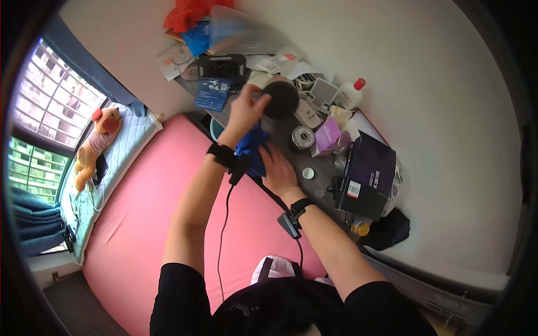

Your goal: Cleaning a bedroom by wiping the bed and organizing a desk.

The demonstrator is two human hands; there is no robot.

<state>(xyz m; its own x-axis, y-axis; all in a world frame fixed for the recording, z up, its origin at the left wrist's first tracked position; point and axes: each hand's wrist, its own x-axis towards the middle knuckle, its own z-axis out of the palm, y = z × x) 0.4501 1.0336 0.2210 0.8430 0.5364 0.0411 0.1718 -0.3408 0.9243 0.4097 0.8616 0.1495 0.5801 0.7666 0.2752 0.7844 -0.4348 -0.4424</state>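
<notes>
My left hand (247, 110) grips the edge of a round, dark-topped object (282, 100) above the cluttered desk, its thumb against the rim. I cannot tell what the round object is. Below that hand, a crumpled blue cloth (251, 148) lies at the desk's edge. My right hand (279, 170) rests against the cloth, fingers pointing away from me; whether they pinch the fabric is unclear. A blue printed card (213, 93) lies to the left of the round object. Right of my hands are a clear round container (302, 137) and a small white cap (308, 173).
Along the wall stand a white bottle with a red cap (351, 93), a purple box (327, 135) and a dark box (367, 176). A yellow-lidded jar (360, 228) sits nearer me. A pink-covered bed (168, 180) adjoins the desk (325, 206). Cables hang from both wrist straps.
</notes>
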